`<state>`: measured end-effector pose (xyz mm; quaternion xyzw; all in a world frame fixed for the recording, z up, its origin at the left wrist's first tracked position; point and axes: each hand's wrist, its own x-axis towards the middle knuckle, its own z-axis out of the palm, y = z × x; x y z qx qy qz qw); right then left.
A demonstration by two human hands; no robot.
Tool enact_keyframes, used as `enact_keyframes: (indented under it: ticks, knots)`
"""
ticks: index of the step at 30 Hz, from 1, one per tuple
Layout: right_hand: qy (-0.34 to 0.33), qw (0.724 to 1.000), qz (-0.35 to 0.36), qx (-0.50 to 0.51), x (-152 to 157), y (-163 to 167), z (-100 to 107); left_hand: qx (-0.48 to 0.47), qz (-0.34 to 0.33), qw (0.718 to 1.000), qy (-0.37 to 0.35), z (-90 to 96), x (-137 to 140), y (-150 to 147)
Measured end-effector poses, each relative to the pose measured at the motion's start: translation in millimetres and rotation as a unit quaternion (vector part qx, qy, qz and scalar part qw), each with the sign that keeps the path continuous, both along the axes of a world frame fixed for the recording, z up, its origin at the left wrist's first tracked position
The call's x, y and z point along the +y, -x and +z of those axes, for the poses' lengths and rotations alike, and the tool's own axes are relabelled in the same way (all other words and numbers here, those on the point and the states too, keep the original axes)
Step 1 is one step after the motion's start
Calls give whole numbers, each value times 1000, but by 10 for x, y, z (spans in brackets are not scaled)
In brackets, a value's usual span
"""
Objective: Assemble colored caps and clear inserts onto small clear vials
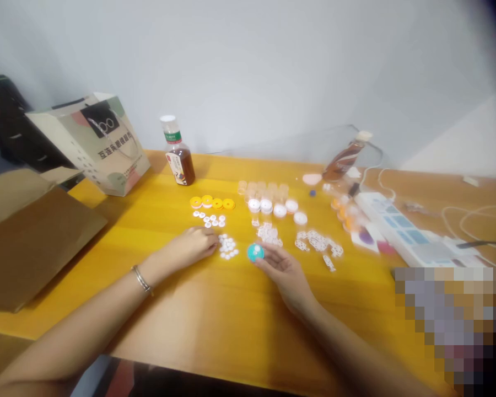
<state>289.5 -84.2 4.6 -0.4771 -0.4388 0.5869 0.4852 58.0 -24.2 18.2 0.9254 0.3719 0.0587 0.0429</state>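
Between the thumb and fingers of my right hand [287, 273] is a small teal round disc [253, 254] with a pale spot on its face. My left hand [194, 244], a metal bangle on its wrist, rests on the table with fingers curled together. Its fingertips meet the edge of a pile of small white round pieces [228, 246]; whether they pinch one is hidden. Behind that hand lie more white pieces with dark marks [215, 219] and a row of yellow rings [217, 204]. White perforated pieces [268, 232] are heaped beyond my right hand.
White round caps [280, 210] and clear cups [262, 190] stand farther back. An open cardboard box [37, 248] and paper bag [107, 143] are left. One drink bottle [182, 165] stands upright; another bottle [344, 161] leans at the right, near a white power strip [405, 226] and cables.
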Motion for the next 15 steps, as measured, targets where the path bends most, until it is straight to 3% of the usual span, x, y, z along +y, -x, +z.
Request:
enact_keyframes:
  ticks: [6, 12, 15]
  knots:
    - [-10, 1000, 1, -12, 6, -4, -6, 31, -6, 996, -88, -45, -29, -35]
    - [-20, 1000, 15, -13, -8, -6, 13, -177, -57, 972, -144, 87, -250, -202]
    - [-26, 999, 33, -11, -20, 7, 7, -191, -96, 965, -153, 115, -382, -306]
